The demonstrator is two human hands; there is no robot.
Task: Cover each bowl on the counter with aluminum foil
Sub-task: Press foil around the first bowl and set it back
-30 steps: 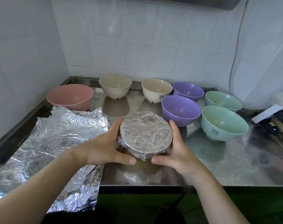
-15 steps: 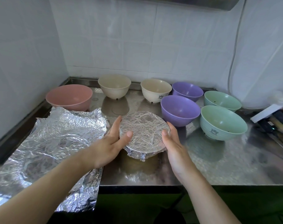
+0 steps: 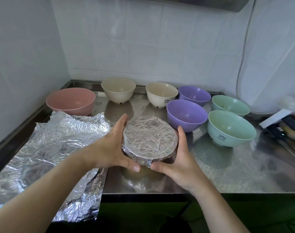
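Midway along the front edge of the steel counter (image 3: 244, 174): foil-covered bowl (image 3: 150, 140) gripped from both sides, left hand (image 3: 113, 148) wrapped around its left wall with thumb hooked under the near rim, right hand (image 3: 178, 162) cupped against its right wall, thumb pressing a loose foil flap at the front. Both hands closed on the bowl, neither free. Round, so no long axis to speak of; centred between the hands, equally near to each. Crumpled sheet of foil (image 3: 59, 148) spread over the front-left corner, overhanging the edge, just beside the left hand and so likely its next reach. Seven bowls uncovered toward the back edge: pink bowl (image 3: 71, 101) at the back-left corner, two cream bowls (image 3: 118, 89) along the back, two purple bowls (image 3: 187, 115) right of centre, two green bowls (image 3: 230, 128) toward the right edge. By this count, one bowl sealed, seven left. Nearest open bowl: the front purple one, just beyond the right hand's fingertips.
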